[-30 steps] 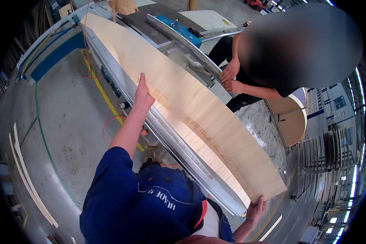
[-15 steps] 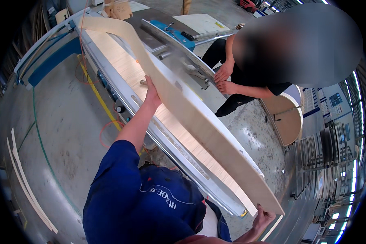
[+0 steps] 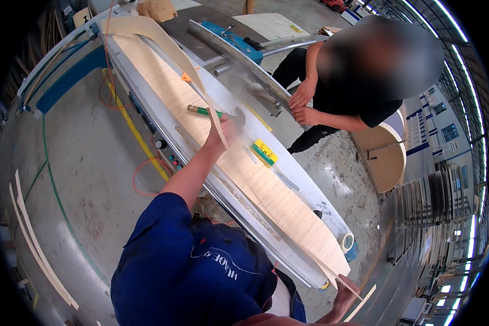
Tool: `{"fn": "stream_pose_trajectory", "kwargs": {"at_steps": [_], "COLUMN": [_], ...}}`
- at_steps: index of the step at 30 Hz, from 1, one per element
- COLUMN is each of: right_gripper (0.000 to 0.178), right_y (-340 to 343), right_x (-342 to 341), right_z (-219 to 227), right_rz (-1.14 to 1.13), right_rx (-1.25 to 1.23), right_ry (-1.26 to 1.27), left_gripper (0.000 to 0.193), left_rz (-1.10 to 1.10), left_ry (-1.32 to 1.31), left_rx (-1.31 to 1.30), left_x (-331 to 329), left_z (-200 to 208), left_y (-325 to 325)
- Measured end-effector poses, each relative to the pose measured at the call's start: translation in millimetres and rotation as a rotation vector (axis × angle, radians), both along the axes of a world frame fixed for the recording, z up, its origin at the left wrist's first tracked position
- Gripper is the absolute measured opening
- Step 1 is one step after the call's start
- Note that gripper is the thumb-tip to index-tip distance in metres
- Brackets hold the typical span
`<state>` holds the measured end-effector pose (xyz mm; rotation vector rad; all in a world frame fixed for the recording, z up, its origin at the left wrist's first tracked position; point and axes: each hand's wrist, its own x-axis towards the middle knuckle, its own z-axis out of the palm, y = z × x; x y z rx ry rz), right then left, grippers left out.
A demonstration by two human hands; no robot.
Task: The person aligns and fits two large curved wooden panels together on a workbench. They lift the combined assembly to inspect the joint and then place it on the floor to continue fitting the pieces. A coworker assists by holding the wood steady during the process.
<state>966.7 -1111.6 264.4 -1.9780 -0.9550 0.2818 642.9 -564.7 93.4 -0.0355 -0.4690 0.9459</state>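
Observation:
A long, thin wooden strip (image 3: pixel 171 52) runs from the far left end of the machine table to the near right, bent and seen almost edge-on along its middle. My left hand (image 3: pixel 220 133) is closed round it near mid-length, slightly blurred. At the near end my right hand (image 3: pixel 346 296) pinches the strip's tip. Beneath it a long pale wood panel (image 3: pixel 299 214) lies on the white table (image 3: pixel 309 198). Beside my left hand is a hammer (image 3: pixel 201 110) with a green handle, its head partly blurred. A yellow and green box (image 3: pixel 264 152) lies just right of that hand.
Across the table a co-worker rests both hands (image 3: pixel 305 106) on a metal rail (image 3: pixel 239 62). A tape roll (image 3: pixel 346 241) stands at the table's near right corner. An orange object (image 3: pixel 186 77) lies on the panel. Narrow strips (image 3: pixel 41 250) lie on the floor at left.
The strip has turned from broad face toward me to nearly edge-on, uncovering the panel, hammer, box and tape roll. My left hand has moved right and slightly nearer; my right hand has dropped slightly.

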Motion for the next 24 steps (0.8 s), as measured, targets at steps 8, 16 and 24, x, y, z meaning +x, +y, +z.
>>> {"fn": "stream_pose_trajectory", "kwargs": {"at_steps": [8, 16, 24], "right_gripper": [0.016, 0.023, 0.025], "right_y": [-24.4, -50.8, -30.3], "right_x": [25.6, 35.6, 42.6], "right_z": [-23.9, -81.5, -72.7], "right_rz": [-0.133, -0.033, -0.012], "right_rx": [0.048, 0.241, 0.288], "right_ry": [-0.223, -0.301, -0.443], "left_gripper": [0.019, 0.020, 0.017], "left_rz": [0.106, -0.248, -0.165], "left_ry": [0.374, -0.231, -0.282], "left_rx": [0.314, 0.254, 0.186], "left_x": [27.2, 74.6, 87.0], "left_z": [36.1, 60.3, 66.7], "left_y": [-27.5, 10.5, -3.8]}}
